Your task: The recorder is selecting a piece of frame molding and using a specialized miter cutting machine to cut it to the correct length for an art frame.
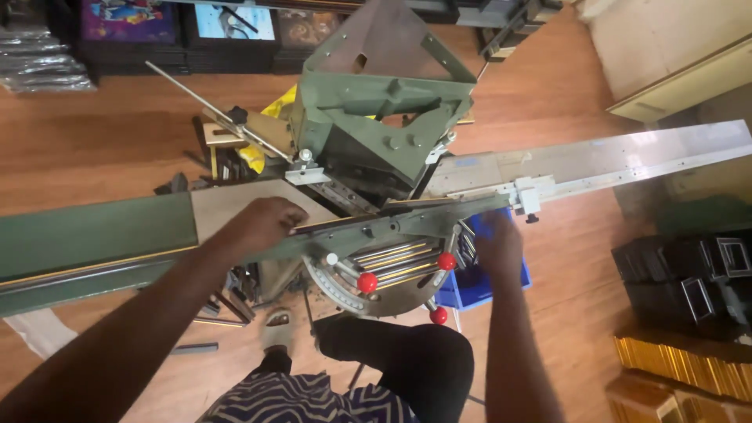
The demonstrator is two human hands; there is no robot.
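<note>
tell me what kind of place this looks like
Probably a picture-framing workshop. A green mitre cutting machine stands on a wooden floor, the left hand presses a long moulding strip against its fence, and framed pictures and stacked gold mouldings sit around.

Stretching away to the right, beyond the right fingers (489,227): long silver-grey metal rail (642,157) with a small white sliding stop (526,197). Sitting just below and between the two sets of fingers: three round red plastic knobs (367,282) on thin steel stems. Leaning far above the left fingers (294,215), along the back edge: dark-framed colourful pictures (129,19), with grey wrapped bundles (39,63) beside them. Standing well right of the right fingers: stacked black rectangular frames (681,274), and lying below those, gold ribbed moulding lengths (689,364). Standing far up and right: cream wooden cabinet (674,55). Spreading under everything: reddish-brown wooden plank floor (102,133).
</note>
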